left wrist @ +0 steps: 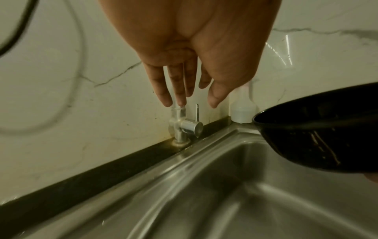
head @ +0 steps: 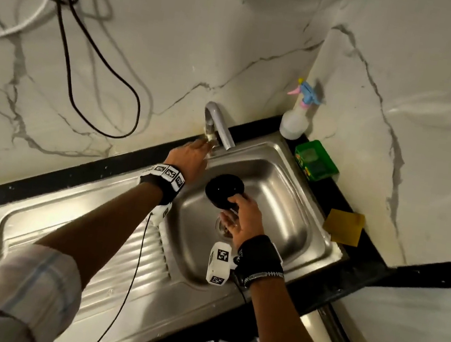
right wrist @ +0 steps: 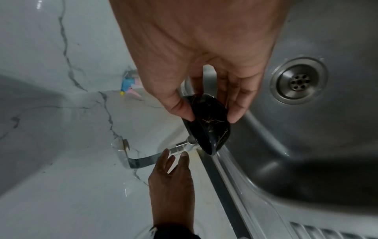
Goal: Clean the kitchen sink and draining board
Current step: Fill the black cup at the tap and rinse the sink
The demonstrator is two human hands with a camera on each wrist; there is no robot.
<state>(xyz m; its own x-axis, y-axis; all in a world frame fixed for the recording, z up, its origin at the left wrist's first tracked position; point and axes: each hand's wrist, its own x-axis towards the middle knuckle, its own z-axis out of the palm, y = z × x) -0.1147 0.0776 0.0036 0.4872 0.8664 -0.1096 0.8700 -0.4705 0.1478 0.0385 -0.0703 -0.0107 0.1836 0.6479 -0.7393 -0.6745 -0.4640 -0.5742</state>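
Over one sink [head: 294,211], right hand [head: 243,218] pinching one black bowl [head: 222,189], left hand [head: 191,156] open, seemingly touching tap [head: 218,124]

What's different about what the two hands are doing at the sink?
The left hand reaches to the tap with straight fingers and holds nothing; the right hand has a grip on a black bowl. The left hand is at the sink's back edge; the right hand hovers over the basin, above the drain. Both wear black wristbands carrying cameras.
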